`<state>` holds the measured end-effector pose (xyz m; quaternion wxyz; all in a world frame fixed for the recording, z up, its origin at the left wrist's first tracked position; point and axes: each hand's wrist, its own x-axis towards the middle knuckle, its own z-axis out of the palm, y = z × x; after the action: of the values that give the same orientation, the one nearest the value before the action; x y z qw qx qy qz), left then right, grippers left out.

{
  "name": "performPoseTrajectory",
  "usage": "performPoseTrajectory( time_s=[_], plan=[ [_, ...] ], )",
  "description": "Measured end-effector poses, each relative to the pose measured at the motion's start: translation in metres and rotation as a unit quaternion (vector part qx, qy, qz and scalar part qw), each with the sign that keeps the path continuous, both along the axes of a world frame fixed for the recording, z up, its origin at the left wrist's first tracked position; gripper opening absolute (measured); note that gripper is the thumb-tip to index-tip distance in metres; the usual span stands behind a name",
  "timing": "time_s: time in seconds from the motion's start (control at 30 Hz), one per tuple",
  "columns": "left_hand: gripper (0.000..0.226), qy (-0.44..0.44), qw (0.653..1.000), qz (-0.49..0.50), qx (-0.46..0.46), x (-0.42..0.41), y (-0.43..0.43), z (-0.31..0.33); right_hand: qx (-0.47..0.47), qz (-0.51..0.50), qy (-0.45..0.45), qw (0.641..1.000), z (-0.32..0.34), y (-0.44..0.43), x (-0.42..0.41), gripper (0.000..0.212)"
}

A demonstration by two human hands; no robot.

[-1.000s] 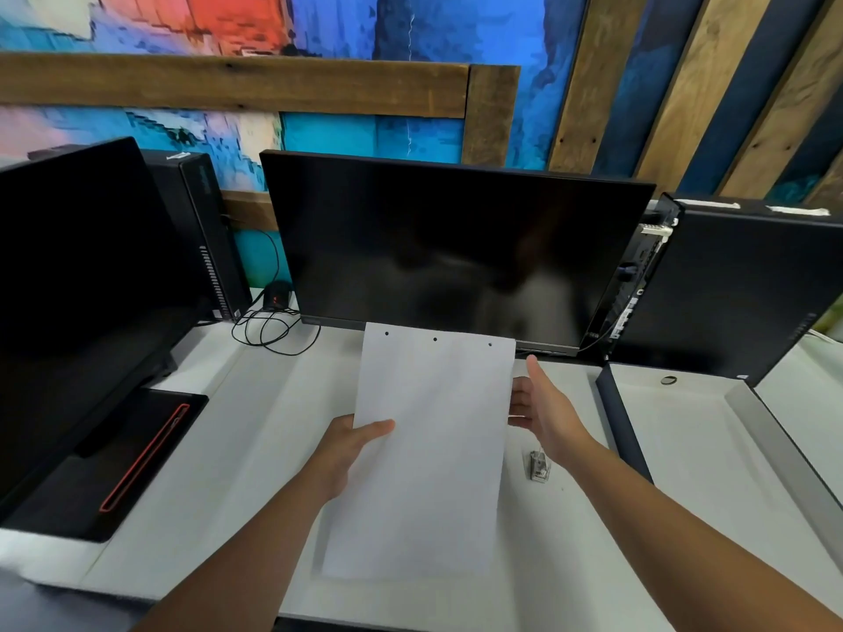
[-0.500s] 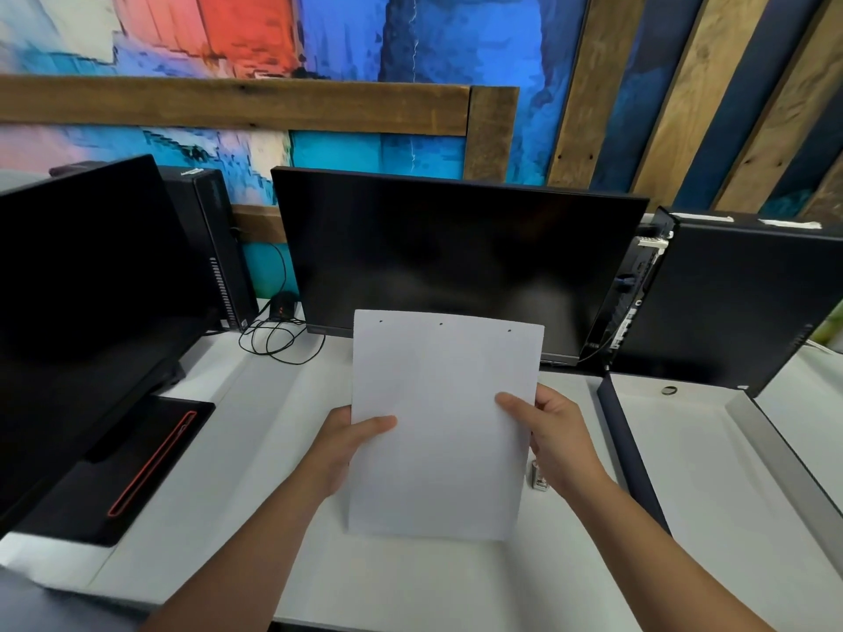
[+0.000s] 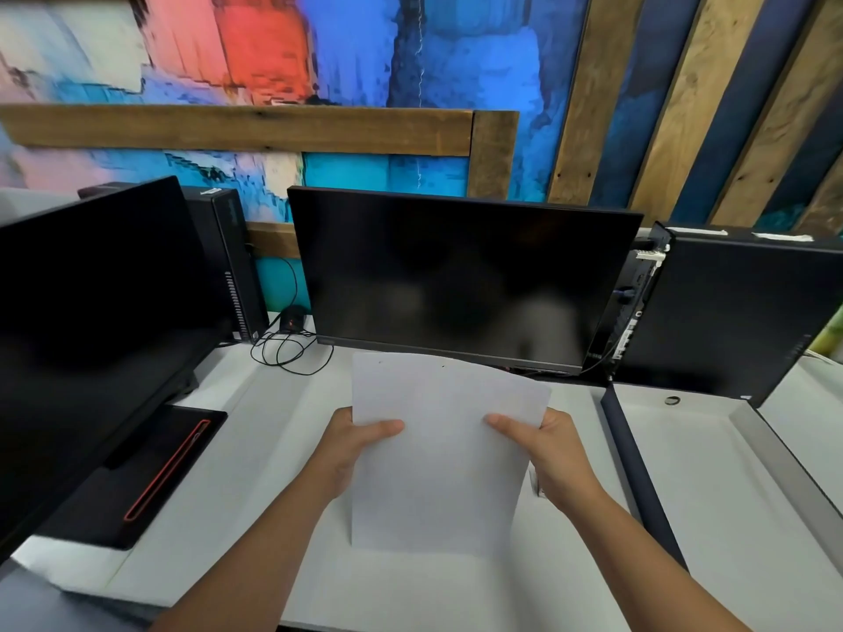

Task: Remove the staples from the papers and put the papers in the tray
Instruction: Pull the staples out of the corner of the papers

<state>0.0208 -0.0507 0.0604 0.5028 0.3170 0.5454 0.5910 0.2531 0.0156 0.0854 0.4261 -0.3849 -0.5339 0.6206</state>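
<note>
The left hand and right hand pinched the papers by their side edges; unstapling apparently remained, the tray not yet reached.

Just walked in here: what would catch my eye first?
Probably the plain white paper held up at the centre, the left hand and the right hand each gripping a side edge. Behind it stands a blank black monitor, and above that a vivid red-and-blue painted wall.
</note>
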Motion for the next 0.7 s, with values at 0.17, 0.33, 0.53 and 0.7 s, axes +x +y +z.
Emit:
performPoseTrajectory(
  time_s=[0.17,0.33,0.53,0.7],
  plan=[
    [0.054,-0.001,1.0,0.005,0.022,-0.004,-0.003,0.006,0.014,-0.003,-0.001,1.0,0.002,-0.001,0.001,0.013],
    [0.038,-0.003,1.0,0.006,0.025,-0.002,-0.003,0.009,0.001,-0.004,-0.005,1.0,-0.001,-0.003,-0.005,0.013],
    [0.043,-0.002,1.0,0.02,0.014,-0.002,-0.001,0.005,-0.01,-0.013,-0.02,1.0,-0.004,0.0,-0.008,0.016],
    [0.035,0.0,1.0,0.02,0.014,0.003,-0.001,0.002,-0.024,-0.027,-0.016,0.999,-0.009,0.001,-0.007,0.017]
  ],
)
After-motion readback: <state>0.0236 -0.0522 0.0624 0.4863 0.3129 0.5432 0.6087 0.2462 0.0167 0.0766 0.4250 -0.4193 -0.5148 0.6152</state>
